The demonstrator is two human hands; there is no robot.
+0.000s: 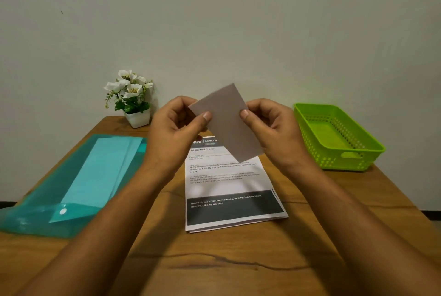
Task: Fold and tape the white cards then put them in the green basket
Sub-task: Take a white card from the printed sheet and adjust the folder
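While both hands held one white card (226, 126) up over the middle of the wooden table (238, 260), the task looked early: no card showed in the green basket (346, 163) at far right, and no tape or dispenser was in view. The card showed a blank face, tilted; couldn't tell whether it was folded or taped yet. A stack of printed sheets (229, 190) lay flat below the hands at table centre, likely more cards to do, so fold, tape and drop looked outstanding for most or all of them. The left hand (176, 126) pinched the card's left edge, thumb on the near face, fingers curled behind. The right hand (269, 126) mirrored it on the right edge, thumb in front, fingers curled behind. Both forearms came in from the near edge and converged, wrists raised off the table. The hands were apart, with the card spanning the gap. The basket sat well apart from the right hand, further right. A teal plastic folder (71, 188) with sheets inside lay at left; a small pot of white flowers (133, 97) stood far left by the wall.
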